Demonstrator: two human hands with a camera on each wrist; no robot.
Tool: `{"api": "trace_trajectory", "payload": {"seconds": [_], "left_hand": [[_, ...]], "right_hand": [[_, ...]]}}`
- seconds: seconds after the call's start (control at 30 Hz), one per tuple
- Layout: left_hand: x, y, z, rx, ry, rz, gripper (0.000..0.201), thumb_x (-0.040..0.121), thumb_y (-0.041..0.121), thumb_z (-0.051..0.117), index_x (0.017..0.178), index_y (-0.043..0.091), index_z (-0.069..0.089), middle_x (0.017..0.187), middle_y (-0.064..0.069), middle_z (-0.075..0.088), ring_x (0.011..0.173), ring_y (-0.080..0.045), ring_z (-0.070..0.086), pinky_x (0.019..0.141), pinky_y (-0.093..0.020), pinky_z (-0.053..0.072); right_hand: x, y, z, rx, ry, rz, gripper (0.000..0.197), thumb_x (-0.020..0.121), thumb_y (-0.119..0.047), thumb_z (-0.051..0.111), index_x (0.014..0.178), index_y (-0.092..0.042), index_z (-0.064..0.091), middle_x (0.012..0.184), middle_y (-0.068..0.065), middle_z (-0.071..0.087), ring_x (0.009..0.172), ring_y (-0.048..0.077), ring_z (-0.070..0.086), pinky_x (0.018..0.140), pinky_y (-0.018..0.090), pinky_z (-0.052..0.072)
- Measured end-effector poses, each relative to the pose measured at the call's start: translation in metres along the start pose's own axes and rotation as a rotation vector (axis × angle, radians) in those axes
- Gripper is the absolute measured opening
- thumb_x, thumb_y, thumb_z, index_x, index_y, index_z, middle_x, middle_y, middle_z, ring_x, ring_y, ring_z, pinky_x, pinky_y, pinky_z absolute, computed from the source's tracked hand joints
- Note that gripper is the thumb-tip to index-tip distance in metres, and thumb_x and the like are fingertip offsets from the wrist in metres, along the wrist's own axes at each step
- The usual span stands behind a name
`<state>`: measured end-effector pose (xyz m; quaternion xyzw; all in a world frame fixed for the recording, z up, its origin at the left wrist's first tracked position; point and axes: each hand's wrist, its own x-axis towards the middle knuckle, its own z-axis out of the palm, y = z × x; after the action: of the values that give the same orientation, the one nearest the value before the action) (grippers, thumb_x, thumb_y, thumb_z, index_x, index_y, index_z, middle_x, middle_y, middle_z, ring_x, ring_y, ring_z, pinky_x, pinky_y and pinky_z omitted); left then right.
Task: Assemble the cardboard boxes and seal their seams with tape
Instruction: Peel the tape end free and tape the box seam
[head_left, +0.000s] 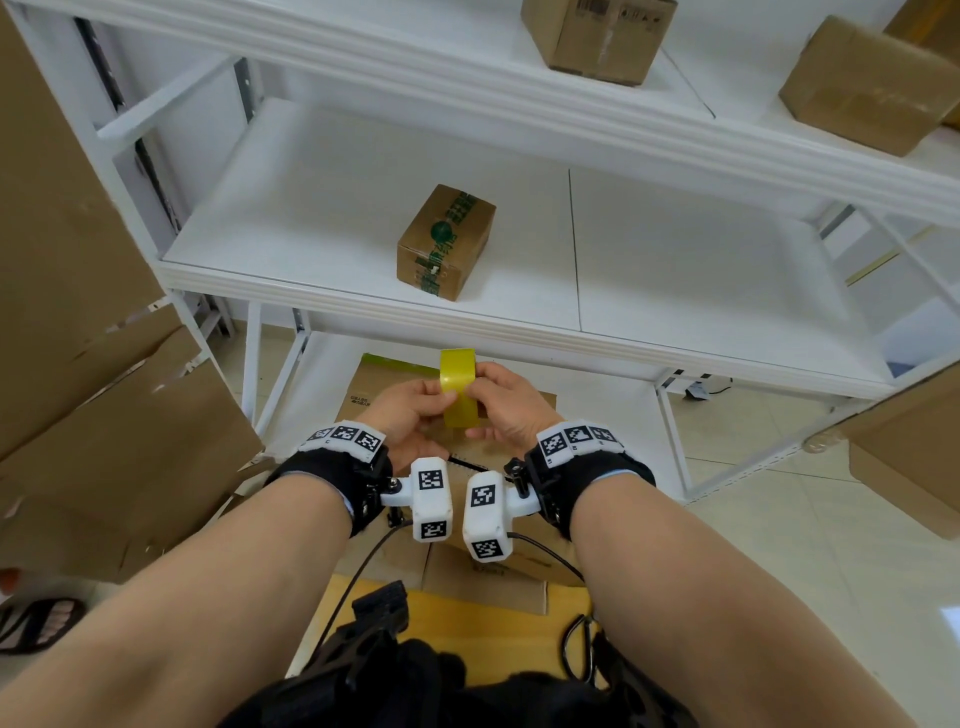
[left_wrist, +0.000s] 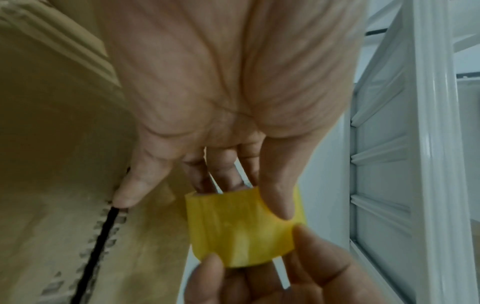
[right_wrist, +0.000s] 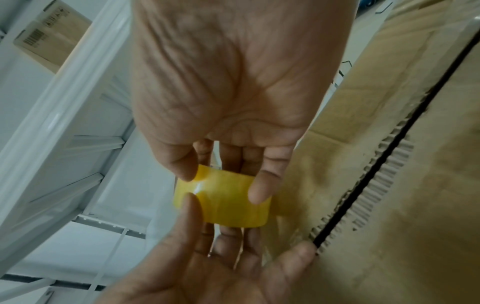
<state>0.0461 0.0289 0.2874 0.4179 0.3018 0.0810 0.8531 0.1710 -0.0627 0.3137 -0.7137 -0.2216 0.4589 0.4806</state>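
A yellow tape roll (head_left: 458, 387) is held upright between both hands, just below the front edge of the middle shelf. My left hand (head_left: 431, 402) grips its left side, thumb across the outer face (left_wrist: 241, 228). On the other side my right hand (head_left: 483, 392) pinches the roll (right_wrist: 223, 203) between thumb and fingers. Under the hands lies a brown cardboard box (head_left: 366, 387). The dark seam (left_wrist: 98, 240) between its closed flaps runs towards me and also appears in the right wrist view as the seam (right_wrist: 363, 179).
A white shelf rack (head_left: 363, 293) stands ahead with a small green-taped box (head_left: 447, 241) on its middle shelf. Two more boxes (head_left: 597, 36) (head_left: 862, 88) sit higher up. Large cardboard sheets (head_left: 78, 312) lean at the left, another carton (head_left: 914, 457) at the right.
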Motion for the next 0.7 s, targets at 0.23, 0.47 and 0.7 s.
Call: {"api": "trace_trajectory", "payload": {"seconds": [0.23,0.47,0.7], "left_hand": [[-0.001,-0.012,-0.002,0.112,0.016,-0.005,0.022,0.083,-0.006,0.063,0.096,0.012,0.06,0.092,-0.008,0.064,0.088,-0.026,0.063,0.063,-0.034,0.052],[-0.001,-0.005,0.006,0.117,0.033,-0.006,0.008,0.088,0.005,0.062,0.087,0.012,0.062,0.09,-0.009,0.068,0.083,-0.023,0.064,0.063,-0.035,0.049],[-0.001,-0.006,0.001,-0.046,0.028,0.0,0.003,0.093,0.009,0.055,0.092,0.012,0.057,0.093,-0.007,0.067,0.096,-0.02,0.062,0.046,-0.035,0.056]], "right_hand": [[0.007,0.0,0.003,0.003,0.085,0.031,0.016,0.093,-0.026,0.048,0.092,-0.025,0.063,0.095,0.009,0.062,0.08,0.025,0.057,0.048,0.026,0.045],[0.003,-0.004,0.006,0.06,0.051,0.046,0.018,0.093,-0.014,0.048,0.097,-0.019,0.065,0.098,0.014,0.064,0.08,0.027,0.059,0.047,0.025,0.047],[-0.008,-0.002,0.002,-0.138,-0.002,-0.106,0.032,0.095,-0.011,0.054,0.123,-0.024,0.063,0.118,0.001,0.067,0.095,0.014,0.063,0.072,0.025,0.055]]}}
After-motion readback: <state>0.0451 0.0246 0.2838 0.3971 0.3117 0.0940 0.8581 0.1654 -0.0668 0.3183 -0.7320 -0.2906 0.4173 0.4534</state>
